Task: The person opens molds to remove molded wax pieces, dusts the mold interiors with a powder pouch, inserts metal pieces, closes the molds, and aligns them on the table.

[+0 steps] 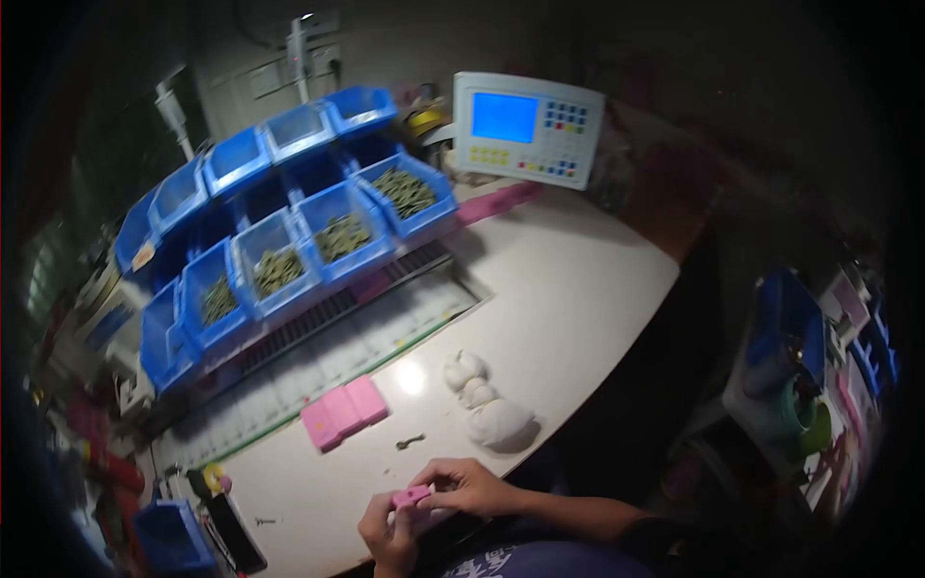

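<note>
A small pink block (411,495) with a dark spot on it is held between my two hands at the table's front edge. My left hand (385,533) pinches it from the left, thumb and fingers closed. My right hand (472,488) grips its right side with bent fingers. Just beyond lies a small dark key-like metal piece (409,442). Further left is a larger pink block (344,412) with a stepped top. To the right of these rests a knotted white bundle (496,421), perhaps cloth or a bag.
Tilted blue bins (347,236), several holding small greenish-brown parts, stand at the back left. A control panel (528,128) with a blue screen is behind the table (578,289). A phone-like black object (234,533) and blue box (173,535) sit front left.
</note>
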Motion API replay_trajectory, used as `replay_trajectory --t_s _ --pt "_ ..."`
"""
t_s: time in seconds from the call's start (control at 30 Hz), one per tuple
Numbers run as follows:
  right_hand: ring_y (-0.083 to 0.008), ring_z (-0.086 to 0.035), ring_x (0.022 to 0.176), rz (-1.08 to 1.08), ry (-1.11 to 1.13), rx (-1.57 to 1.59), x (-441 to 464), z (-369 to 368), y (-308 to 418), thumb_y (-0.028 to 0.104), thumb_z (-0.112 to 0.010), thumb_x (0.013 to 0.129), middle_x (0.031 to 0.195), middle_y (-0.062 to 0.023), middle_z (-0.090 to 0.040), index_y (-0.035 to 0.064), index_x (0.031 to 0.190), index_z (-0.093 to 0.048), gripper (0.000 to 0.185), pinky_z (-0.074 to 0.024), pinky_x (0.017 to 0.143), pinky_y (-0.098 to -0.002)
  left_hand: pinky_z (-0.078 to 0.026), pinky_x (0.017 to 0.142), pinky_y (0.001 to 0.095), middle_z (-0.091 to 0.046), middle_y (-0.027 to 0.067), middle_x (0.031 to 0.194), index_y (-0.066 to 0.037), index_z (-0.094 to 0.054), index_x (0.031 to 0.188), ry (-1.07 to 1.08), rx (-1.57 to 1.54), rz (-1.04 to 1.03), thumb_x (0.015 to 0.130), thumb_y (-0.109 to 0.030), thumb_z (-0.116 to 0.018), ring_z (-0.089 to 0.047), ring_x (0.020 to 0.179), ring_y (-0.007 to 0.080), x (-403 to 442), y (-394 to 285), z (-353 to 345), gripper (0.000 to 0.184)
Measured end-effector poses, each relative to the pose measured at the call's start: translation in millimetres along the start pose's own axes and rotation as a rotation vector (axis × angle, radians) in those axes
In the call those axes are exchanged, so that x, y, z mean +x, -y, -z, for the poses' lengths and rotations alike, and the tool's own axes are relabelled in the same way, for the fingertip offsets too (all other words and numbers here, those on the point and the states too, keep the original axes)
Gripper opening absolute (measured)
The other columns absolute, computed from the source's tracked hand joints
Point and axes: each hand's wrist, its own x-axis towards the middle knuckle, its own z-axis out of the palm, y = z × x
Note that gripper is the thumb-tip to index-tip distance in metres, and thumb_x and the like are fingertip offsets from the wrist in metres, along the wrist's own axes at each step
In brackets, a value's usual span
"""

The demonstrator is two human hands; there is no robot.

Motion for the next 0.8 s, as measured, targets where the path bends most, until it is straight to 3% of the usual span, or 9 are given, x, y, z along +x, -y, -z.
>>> replay_trajectory --t_s 0.13,0.2,0.27,0.3,0.37,0.43,0.53,0.7,0.8 --pt "-0.0045 -0.056 0.081 0.023 0.029 0.04 5 4 8 0.011 -0.073 0.087 0.095 0.0002 -0.065 0.0042 0.115 -0.064 0.03 -0.0448 0.071 -0.0216 -0.049 0.067 0.0425 -0.067 0.0196 0.079 0.003 -0.068 0.096 -0.091 0.292 -0.048 0.088 -0.018 -0.068 -0.063 0.07 0.0349 0 -2 8 0.023" --pt "-0.0069 -0.058 0.086 0.022 0.057 -0.338 10 14 35 0.016 -0.072 0.089 0.101 -0.0014 -0.066 0.0054 0.122 -0.06 0.037 -0.0472 0.076 -0.0249 -0.05 0.066 0.039 -0.068 0.0168 0.078 0.001 -0.069 0.096 -0.126 0.51 -0.089 0.086 -0.011 -0.069 -0.064 0.07 0.0314 6 7 20 0.016" --pt "-0.0098 -0.061 0.093 0.23 -0.164 -0.406 27 54 36 0.016 -0.071 0.09 0.105 -0.0032 -0.064 0.0068 0.125 -0.058 0.039 -0.0493 0.085 -0.0275 -0.05 0.067 0.0391 -0.067 0.0159 0.075 0.0 -0.07 0.096 -0.293 0.462 -0.091 0.084 -0.008 -0.071 -0.064 0.07 0.0305 20 2 39 0.015" --pt "-0.0109 -0.062 0.096 0.251 -0.34 -0.481 36 80 54 0.014 -0.071 0.089 0.106 -0.0046 -0.065 0.006 0.124 -0.058 0.038 -0.0493 0.086 -0.029 -0.051 0.067 0.0391 -0.068 0.0173 0.081 0.0 -0.07 0.095 -0.267 0.922 -0.408 0.082 -0.006 -0.072 -0.064 0.071 0.0301 28 0 54 0.014" --pt "-0.0152 -0.061 0.099 0.607 -0.731 -0.661 62 154 79 0.015 -0.074 0.086 0.108 -0.0072 -0.064 0.0037 0.119 -0.058 0.039 -0.0479 0.089 -0.0325 -0.052 0.073 0.0402 -0.067 0.0193 0.097 0.001 -0.069 0.096 -0.362 0.823 0.178 0.08 -0.012 -0.076 -0.064 0.082 0.0337 28 5 67 0.021" --pt "-0.0203 -0.054 0.112 0.842 -1.088 -0.922 85 233 124 0.017 -0.074 0.086 0.122 -0.0082 -0.057 0.0039 0.124 -0.052 0.045 -0.0436 0.093 -0.0339 -0.05 0.078 0.0435 -0.066 0.0198 0.099 0.0 -0.068 0.1 -0.26 0.962 -0.107 0.081 -0.018 -0.075 -0.062 0.086 0.036 30 -12 69 0.027" --pt "-0.0349 -0.05 0.118 0.93 -1.417 -1.024 115 332 189 0.031 -0.074 0.084 0.126 -0.0207 -0.053 0.0005 0.131 -0.044 0.064 -0.0397 0.1 -0.0431 -0.048 0.081 0.0467 -0.065 0.0207 0.102 0.0 -0.067 0.105 -0.122 0.986 0.013 0.083 -0.022 -0.074 -0.061 0.088 0.0377 19 -7 63 0.032" --pt "-0.0386 -0.04 0.133 0.624 -1.177 -0.513 145 396 221 0.042 -0.069 0.086 0.141 -0.0294 -0.041 -0.0054 0.143 -0.031 0.084 -0.0324 0.109 -0.0454 -0.047 0.081 0.0471 -0.065 0.0212 0.098 0.001 -0.066 0.105 -0.093 0.848 0.036 0.084 -0.021 -0.072 -0.061 0.088 0.0381 18 -19 58 0.031" --pt "-0.0301 -0.053 0.119 0.717 -1.234 -0.417 144 398 218 0.039 -0.076 0.082 0.139 -0.0233 -0.042 -0.0024 0.15 -0.015 0.1 -0.0573 0.081 -0.0373 -0.047 0.079 0.046 -0.066 0.0209 0.095 0.003 -0.065 0.104 -0.1 0.723 0.188 0.086 -0.018 -0.068 -0.061 0.087 0.0373 10 -15 70 0.028"
